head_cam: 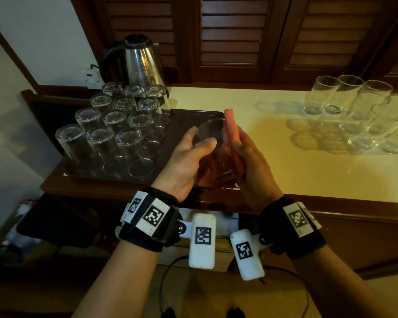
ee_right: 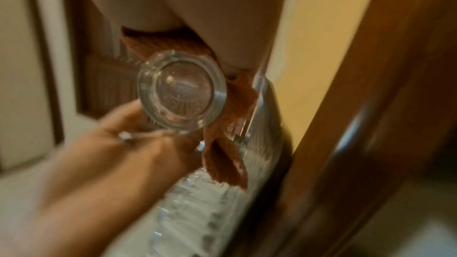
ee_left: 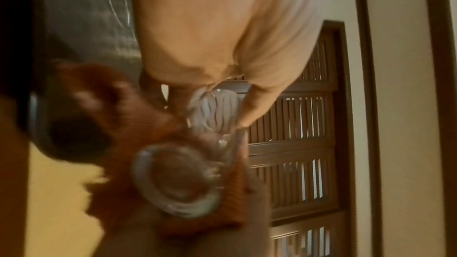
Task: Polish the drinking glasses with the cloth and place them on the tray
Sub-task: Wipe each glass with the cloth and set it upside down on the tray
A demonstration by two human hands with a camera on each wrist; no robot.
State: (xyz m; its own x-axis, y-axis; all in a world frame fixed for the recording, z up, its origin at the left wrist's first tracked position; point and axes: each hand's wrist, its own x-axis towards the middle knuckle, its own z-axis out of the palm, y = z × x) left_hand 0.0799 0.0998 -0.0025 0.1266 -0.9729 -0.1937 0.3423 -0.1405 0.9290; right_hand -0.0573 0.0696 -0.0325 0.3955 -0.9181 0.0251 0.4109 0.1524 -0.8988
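A clear drinking glass (head_cam: 213, 134) is tilted above the tray's near right corner, its mouth away from me. My left hand (head_cam: 202, 137) grips its left side, thumb over the wall. My right hand (head_cam: 241, 152) holds an orange cloth (head_cam: 231, 125) against the glass's right side; one end sticks up past the rim. The wrist views show the glass's thick round base (ee_left: 178, 181) (ee_right: 181, 90) with the cloth (ee_right: 227, 163) hanging beside it. The dark brown tray (head_cam: 193, 115) carries several upside-down glasses (head_cam: 115, 129) in rows on its left part.
Several more glasses (head_cam: 354, 106) stand grouped at the far right of the cream countertop (head_cam: 285, 171). A steel kettle (head_cam: 138, 60) stands behind the tray. Louvred wooden doors rise at the back. The counter's front edge runs just under my wrists.
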